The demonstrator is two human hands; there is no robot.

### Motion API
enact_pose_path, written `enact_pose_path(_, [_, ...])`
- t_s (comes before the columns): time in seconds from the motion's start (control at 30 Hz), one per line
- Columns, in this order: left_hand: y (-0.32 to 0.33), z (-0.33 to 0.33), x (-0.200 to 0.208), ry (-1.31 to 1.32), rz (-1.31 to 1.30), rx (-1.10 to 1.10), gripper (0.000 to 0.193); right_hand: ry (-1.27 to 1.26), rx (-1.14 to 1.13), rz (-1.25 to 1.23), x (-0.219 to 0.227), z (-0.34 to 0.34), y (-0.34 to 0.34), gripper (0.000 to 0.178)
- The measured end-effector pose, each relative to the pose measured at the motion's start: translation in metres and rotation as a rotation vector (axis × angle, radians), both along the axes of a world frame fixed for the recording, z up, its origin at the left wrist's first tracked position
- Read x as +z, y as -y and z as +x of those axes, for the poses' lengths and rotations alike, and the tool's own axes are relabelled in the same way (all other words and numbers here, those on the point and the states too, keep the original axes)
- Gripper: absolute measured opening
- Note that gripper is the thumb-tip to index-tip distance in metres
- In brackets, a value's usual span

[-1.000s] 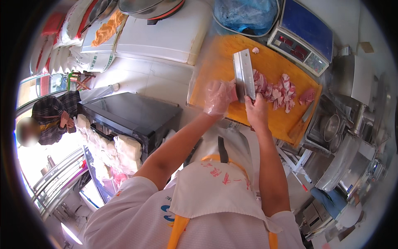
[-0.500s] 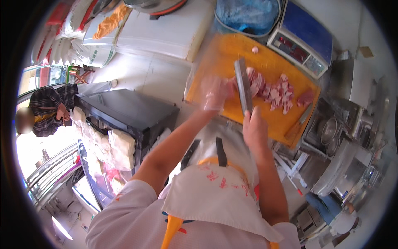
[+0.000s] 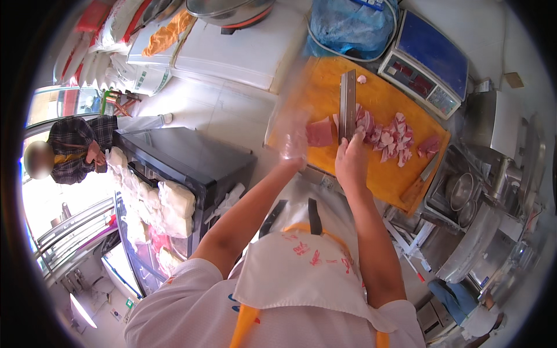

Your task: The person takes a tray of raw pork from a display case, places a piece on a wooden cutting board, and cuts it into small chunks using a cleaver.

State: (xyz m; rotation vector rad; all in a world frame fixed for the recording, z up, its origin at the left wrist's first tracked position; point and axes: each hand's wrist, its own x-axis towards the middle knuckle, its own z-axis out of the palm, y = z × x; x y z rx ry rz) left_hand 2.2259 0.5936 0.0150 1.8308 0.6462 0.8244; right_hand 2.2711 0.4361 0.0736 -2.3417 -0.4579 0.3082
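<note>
My right hand (image 3: 351, 162) grips the handle of a broad cleaver (image 3: 347, 104), whose blade is seen nearly edge-on over the yellow cutting board (image 3: 328, 78). Left of the blade lies a pink block of meat (image 3: 320, 133). Just beyond that block is my left hand (image 3: 293, 138), in a clear plastic glove, near the board's left edge; its fingers are smeared by motion. Chopped meat chunks (image 3: 394, 138) are heaped right of the cleaver. A separate piece of meat (image 3: 429, 146) sits farther right, and a small pale scrap (image 3: 362, 79) lies near the far edge.
A second knife (image 3: 421, 180) rests along the board's right side. Behind the board stand a blue-topped scale (image 3: 428, 55) and a blue plastic bag (image 3: 351, 26). Metal bowls (image 3: 460, 191) are at the right. A person in a plaid shirt (image 3: 75, 148) is beyond the dark cabinet (image 3: 185, 153).
My left hand has shifted left off the meat block, uncovering it. The cleaver has swung from a leftward tilt to nearly straight up in the picture. The whole view has shifted slightly.
</note>
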Motion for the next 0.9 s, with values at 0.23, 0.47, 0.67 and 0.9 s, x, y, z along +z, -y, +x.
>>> enact_pose_path(0.23, [0.007,-0.008,-0.009,-0.357,0.446,0.048,0.02,-0.249,0.077,-0.226,0.084,-0.059,0.005,0.019])
enact_pose_path(0.47, [0.007,-0.002,-0.015,-0.334,0.337,-0.217,0.019,-0.338,0.075,-0.339,0.064,-0.063,-0.004,0.018])
enact_pose_path(0.67, [0.009,-0.005,-0.025,-0.319,0.317,-0.278,0.015,-0.267,0.089,-0.246,0.009,-0.039,-0.027,0.033])
enact_pose_path(0.9, [0.012,0.005,-0.006,-0.3,0.568,-0.16,0.013,-0.532,-0.051,-0.033,-0.012,0.015,-0.027,0.043])
